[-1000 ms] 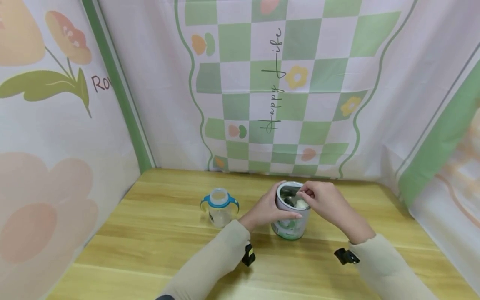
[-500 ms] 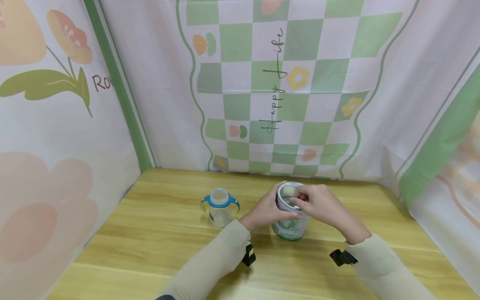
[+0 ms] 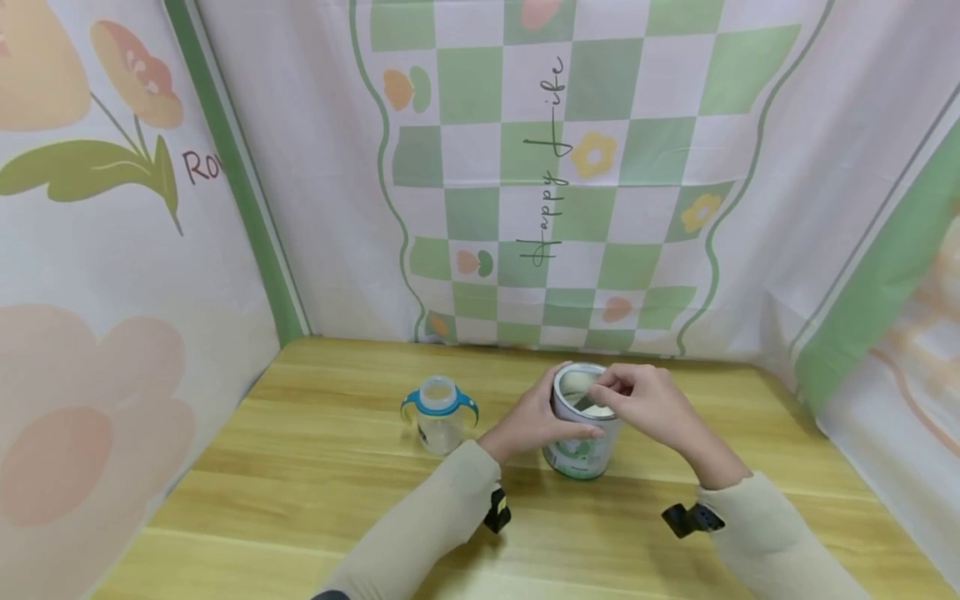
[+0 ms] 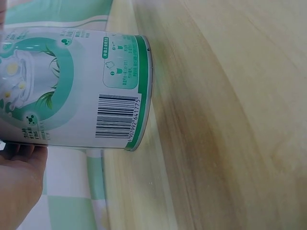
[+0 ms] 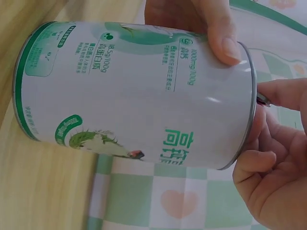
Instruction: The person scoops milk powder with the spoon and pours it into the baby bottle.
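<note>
A white and green powder can (image 3: 581, 446) stands open on the wooden table (image 3: 315, 467). My left hand (image 3: 551, 421) grips the can's left side, thumb along the near rim. Over the can's mouth my right hand (image 3: 609, 388) pinches a small scoop (image 3: 594, 407) holding pale powder. In the left wrist view the can's barcode side (image 4: 76, 86) lies next to my palm (image 4: 19, 187). The right wrist view shows the can's wall (image 5: 134, 91), the left hand's thumb (image 5: 213, 31) on the rim, and my right hand's curled fingers (image 5: 273, 163) at the mouth.
A clear baby bottle with a blue handled collar (image 3: 439, 414) stands uncapped to the left of the can. Printed cloth walls (image 3: 570, 183) close off the table at the back and on both sides. Wrist cameras (image 3: 497, 508) sit on both sleeves.
My right hand shifted left over the can's mouth, then back right. The scoop of powder now lies level at the rim. My left hand and the can stayed put.
</note>
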Demonstrator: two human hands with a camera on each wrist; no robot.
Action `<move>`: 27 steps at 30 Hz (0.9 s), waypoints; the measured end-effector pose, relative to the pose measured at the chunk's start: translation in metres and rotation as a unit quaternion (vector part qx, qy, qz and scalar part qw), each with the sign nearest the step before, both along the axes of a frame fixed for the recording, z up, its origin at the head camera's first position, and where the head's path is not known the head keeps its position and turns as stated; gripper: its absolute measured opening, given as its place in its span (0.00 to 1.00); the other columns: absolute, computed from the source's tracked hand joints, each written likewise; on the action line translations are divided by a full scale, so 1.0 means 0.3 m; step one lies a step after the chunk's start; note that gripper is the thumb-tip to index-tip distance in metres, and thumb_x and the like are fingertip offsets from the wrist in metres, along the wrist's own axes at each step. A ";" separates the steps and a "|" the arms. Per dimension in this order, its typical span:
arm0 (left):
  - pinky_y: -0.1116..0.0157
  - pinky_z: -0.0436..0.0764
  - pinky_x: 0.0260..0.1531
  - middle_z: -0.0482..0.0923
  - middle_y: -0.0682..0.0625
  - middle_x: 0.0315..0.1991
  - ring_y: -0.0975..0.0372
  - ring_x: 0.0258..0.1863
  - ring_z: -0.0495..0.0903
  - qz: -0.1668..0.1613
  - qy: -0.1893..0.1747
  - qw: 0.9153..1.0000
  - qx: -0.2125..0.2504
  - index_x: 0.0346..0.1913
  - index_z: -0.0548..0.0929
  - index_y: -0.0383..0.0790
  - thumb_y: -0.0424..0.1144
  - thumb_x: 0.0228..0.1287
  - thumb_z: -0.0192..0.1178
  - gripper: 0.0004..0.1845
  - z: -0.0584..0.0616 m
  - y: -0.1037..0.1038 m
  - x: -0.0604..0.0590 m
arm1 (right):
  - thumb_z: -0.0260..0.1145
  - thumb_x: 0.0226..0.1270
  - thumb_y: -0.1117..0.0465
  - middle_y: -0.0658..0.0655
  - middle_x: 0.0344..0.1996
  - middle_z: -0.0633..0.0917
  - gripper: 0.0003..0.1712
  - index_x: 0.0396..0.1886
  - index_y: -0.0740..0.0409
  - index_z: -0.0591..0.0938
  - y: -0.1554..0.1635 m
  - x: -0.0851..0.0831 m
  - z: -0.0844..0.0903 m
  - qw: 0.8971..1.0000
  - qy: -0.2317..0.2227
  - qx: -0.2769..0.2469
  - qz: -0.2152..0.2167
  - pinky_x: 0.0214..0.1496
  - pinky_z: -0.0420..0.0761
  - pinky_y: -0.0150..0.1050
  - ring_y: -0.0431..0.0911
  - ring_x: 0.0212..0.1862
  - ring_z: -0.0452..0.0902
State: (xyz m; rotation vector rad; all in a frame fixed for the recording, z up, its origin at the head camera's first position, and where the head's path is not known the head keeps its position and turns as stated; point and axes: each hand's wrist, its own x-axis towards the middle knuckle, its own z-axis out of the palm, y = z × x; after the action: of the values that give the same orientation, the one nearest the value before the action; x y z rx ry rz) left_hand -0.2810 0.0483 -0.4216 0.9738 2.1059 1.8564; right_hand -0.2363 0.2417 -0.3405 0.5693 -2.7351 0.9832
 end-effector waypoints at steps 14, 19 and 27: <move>0.64 0.76 0.54 0.72 0.60 0.59 0.66 0.55 0.75 0.012 -0.005 1.000 -0.013 0.73 0.60 0.58 0.45 0.57 0.76 0.45 0.006 -0.003 0.010 | 0.64 0.74 0.46 0.55 0.26 0.86 0.17 0.39 0.54 0.87 0.061 -0.020 -0.024 0.998 -0.018 -0.048 -0.038 0.25 0.75 0.37 0.45 0.26 0.77; 0.63 0.76 0.54 0.72 0.61 0.59 0.67 0.55 0.75 0.018 -0.013 1.000 -0.016 0.73 0.60 0.59 0.46 0.56 0.77 0.46 0.008 -0.002 0.013 | 0.63 0.73 0.44 0.57 0.29 0.86 0.19 0.40 0.55 0.87 0.076 -0.017 -0.024 0.996 -0.020 -0.055 -0.062 0.29 0.75 0.37 0.46 0.29 0.76; 0.63 0.75 0.55 0.72 0.62 0.59 0.68 0.55 0.75 0.028 -0.015 0.999 -0.026 0.74 0.59 0.59 0.47 0.56 0.77 0.47 0.006 -0.001 0.012 | 0.63 0.74 0.45 0.55 0.30 0.87 0.20 0.38 0.57 0.87 0.097 -0.012 -0.032 0.994 0.005 -0.067 -0.088 0.30 0.78 0.37 0.46 0.33 0.81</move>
State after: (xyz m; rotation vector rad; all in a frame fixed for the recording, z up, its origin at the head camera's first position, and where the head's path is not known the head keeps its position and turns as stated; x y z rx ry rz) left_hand -0.2773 0.0481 -0.4197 0.8791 2.1750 1.8198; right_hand -0.2400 0.2708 -0.3502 0.3026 -2.6305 1.1050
